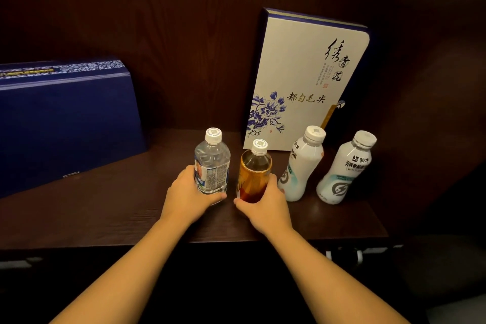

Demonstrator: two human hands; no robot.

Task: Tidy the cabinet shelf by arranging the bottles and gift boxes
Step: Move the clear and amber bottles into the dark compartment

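Fingers of the left hand [188,196] wrap closed around the base of the clear water bottle [212,163]; further left, a dark blue gift box [65,123] leans on the shelf [105,208]; the right hand [265,205] grips the amber tea bottle [254,173]; behind stands the white gift box [307,81]; to the right, two white bottles [302,168] [345,171] stand upright, apart.

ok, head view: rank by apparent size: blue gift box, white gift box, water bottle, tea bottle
1. blue gift box, partly cut off at the frame edge
2. white gift box
3. water bottle and tea bottle: too alike to rank
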